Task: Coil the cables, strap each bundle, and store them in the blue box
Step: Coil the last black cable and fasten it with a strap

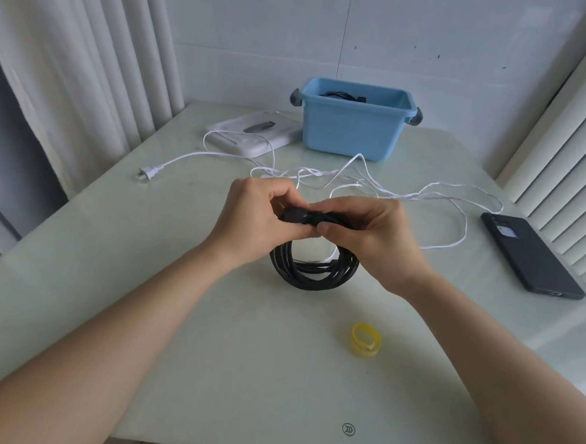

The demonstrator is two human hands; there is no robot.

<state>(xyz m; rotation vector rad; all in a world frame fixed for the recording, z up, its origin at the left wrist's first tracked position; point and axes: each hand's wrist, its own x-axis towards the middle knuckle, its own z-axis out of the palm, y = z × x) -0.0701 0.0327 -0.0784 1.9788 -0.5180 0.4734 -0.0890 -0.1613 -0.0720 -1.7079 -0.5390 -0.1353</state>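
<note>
Black cable coil point(310, 274) stands upright at mid-table, bottom of the loop resting on the table point(208, 354), top held up between both hands. Left hand point(250, 219) has fingers curled over the top-left of the coil and pinches it. Right hand point(376, 237) pinches the top-right, thumb underneath. A dark bit sits between the fingertips, either plug end or strap, can't tell which.

Prob. reason for the hold: pinching all turns at one spot keeps the loops from springing apart while the bundle gets bound, w/ the table taking the weight.

Yellow strap point(365, 340) lies curled into a ring nearer the front edge, right of centre, well apart from the coil, likely set aside for the next bundle.

White cable point(423, 195) sprawls uncoiled behind the hands, from mid-table toward the right edge, w/ its plug point(147, 173) out near the left edge.

Blue box point(352, 129) sits at the far edge, open top, w/ a dark cable point(340, 95) already inside, so approx. one bundle done. A flat white case point(256, 132) lies just left of the box. A dark phone point(531, 258) lies by the right edge.
</note>
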